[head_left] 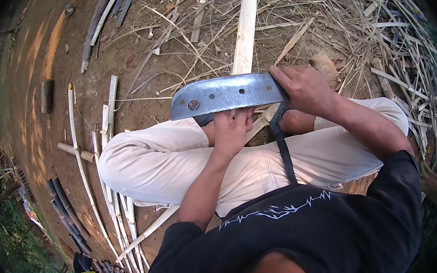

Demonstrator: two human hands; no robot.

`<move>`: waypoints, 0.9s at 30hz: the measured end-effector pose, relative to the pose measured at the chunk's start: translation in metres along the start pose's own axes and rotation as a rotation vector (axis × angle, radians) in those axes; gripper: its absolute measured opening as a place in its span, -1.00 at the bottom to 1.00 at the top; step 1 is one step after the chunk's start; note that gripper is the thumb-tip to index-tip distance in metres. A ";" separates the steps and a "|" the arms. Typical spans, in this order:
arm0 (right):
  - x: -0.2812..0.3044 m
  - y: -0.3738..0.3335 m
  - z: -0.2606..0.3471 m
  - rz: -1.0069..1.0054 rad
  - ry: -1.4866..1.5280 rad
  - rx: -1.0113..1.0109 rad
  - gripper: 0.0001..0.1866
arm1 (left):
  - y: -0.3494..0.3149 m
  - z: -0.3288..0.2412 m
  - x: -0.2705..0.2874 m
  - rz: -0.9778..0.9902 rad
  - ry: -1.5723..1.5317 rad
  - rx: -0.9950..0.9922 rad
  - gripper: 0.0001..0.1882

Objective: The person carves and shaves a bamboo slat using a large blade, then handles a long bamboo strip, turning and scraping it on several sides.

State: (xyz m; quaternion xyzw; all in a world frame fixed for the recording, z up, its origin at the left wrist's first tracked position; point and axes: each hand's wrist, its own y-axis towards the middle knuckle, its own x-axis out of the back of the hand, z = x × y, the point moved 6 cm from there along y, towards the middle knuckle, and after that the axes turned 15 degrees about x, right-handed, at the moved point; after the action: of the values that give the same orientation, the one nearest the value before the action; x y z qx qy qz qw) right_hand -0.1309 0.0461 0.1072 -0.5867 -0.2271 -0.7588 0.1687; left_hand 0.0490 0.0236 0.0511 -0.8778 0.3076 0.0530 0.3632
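Openly, bare dirt (33,128) spreads left. Pale, flat strip (244,26) runs beyond blade (227,92): shiny grey, holed, left end rounded, ahead of lap (263,169). My right hand (306,87) grasps blade's right end; left hand (230,134) clasps strip.

Partly hidden by the blade (227,94)
The pale strip (244,34) disappears under it, far end cut off above (how the left hand (232,133) grips is unclear).
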 end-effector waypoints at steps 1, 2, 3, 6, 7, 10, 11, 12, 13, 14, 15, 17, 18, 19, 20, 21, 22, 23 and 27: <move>-0.001 0.002 0.015 0.038 0.028 0.017 -0.47 | -0.001 -0.001 -0.002 -0.005 -0.006 -0.002 -0.83; -0.002 0.003 0.022 0.077 0.056 0.035 -0.48 | -0.003 -0.001 -0.005 -0.010 -0.012 -0.004 -0.81; 0.000 0.005 0.019 0.052 -0.037 0.065 -0.59 | -0.009 -0.001 -0.008 -0.019 -0.016 0.001 -0.79; 0.007 0.002 -0.049 0.039 -0.133 -0.271 -0.66 | -0.011 -0.001 -0.017 -0.013 -0.031 -0.002 -0.69; 0.007 0.001 -0.046 0.034 -0.100 -0.247 -0.67 | -0.008 0.000 -0.020 -0.004 -0.050 -0.018 -0.71; 0.002 0.002 -0.010 0.017 -0.021 -0.087 -0.70 | -0.008 0.000 -0.022 -0.023 -0.052 0.018 -0.76; 0.001 0.002 -0.007 0.023 -0.075 -0.024 -0.71 | -0.006 0.010 -0.014 -0.001 0.034 -0.014 -0.76; -0.003 0.005 -0.003 0.021 -0.124 0.036 -0.71 | -0.009 0.010 -0.012 -0.020 0.028 0.003 -0.76; -0.002 0.003 -0.021 0.030 -0.100 -0.106 -0.73 | -0.014 0.013 -0.014 -0.033 0.018 0.029 -0.76; 0.001 0.001 -0.052 0.040 -0.075 -0.249 -0.74 | -0.017 0.016 -0.014 -0.047 0.008 0.055 -0.76; 0.005 -0.001 -0.082 0.147 -0.107 -0.377 -0.74 | -0.014 0.017 -0.021 -0.053 0.059 0.026 -0.75; 0.002 -0.006 -0.062 0.150 -0.081 -0.318 -0.74 | -0.016 0.024 -0.026 -0.010 0.037 0.044 -0.76; 0.004 -0.002 -0.051 0.138 -0.075 -0.286 -0.74 | -0.012 0.021 -0.025 0.010 0.035 0.041 -0.76; -0.007 -0.002 -0.037 0.142 -0.019 -0.190 -0.50 | -0.016 0.018 -0.023 -0.011 0.063 0.079 -0.76; -0.005 -0.002 -0.044 0.111 -0.051 -0.178 -0.50 | -0.011 0.016 -0.025 -0.008 0.032 0.056 -0.76; -0.007 0.000 -0.049 0.073 -0.068 -0.170 -0.49 | -0.013 0.016 -0.020 -0.013 0.012 0.044 -0.76; -0.009 -0.003 -0.056 0.048 -0.086 -0.169 -0.49 | -0.016 0.018 -0.019 -0.009 -0.016 0.039 -0.75; -0.010 -0.010 -0.086 0.127 -0.093 -0.349 -0.48 | -0.017 0.021 -0.020 -0.012 0.014 0.081 -0.76; -0.001 -0.010 -0.080 0.152 -0.093 -0.345 -0.51 | -0.015 0.022 -0.026 0.017 0.028 0.071 -0.75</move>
State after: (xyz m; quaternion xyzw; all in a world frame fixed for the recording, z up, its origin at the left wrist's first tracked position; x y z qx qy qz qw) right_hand -0.2013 0.0115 0.0881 -0.6568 -0.0563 -0.7436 0.1115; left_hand 0.0399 0.0597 0.0526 -0.8624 0.3217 0.0330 0.3895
